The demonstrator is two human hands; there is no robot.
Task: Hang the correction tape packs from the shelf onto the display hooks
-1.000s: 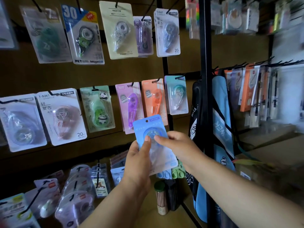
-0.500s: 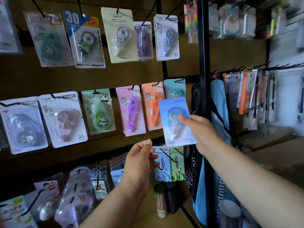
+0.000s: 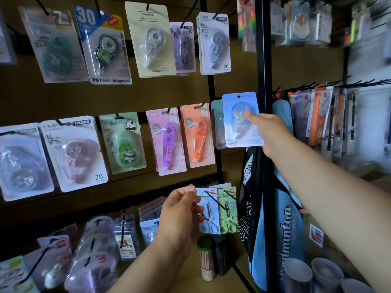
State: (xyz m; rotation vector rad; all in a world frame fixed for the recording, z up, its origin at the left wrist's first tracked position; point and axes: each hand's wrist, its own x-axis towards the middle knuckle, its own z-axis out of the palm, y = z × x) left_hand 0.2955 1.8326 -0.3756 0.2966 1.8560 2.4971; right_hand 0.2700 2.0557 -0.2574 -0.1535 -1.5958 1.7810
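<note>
Display wall (image 3: 148,96): middle row fully hung. Right hand (image 3: 268,132) pinches blue correction tape pack (image 3: 241,119), raised before teal pack (image 3: 216,115) at row's right end. Left hand (image 3: 179,210) loosely curled, grasping nothing. Step: hanging. Next: align punched hole (image 3: 238,96) with hook tip, hidden here.

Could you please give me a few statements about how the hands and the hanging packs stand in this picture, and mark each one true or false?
1. The right hand holds the light blue correction tape pack up at the middle row of hooks. True.
2. The left hand grips an orange pack. False: it holds nothing and hangs lower, in front of the scissors packs.
3. The blue pack partly covers a teal pack behind it. True.
4. The orange correction tape pack lies on the shelf. False: it hangs from a hook beside the purple correction tape pack.
</note>
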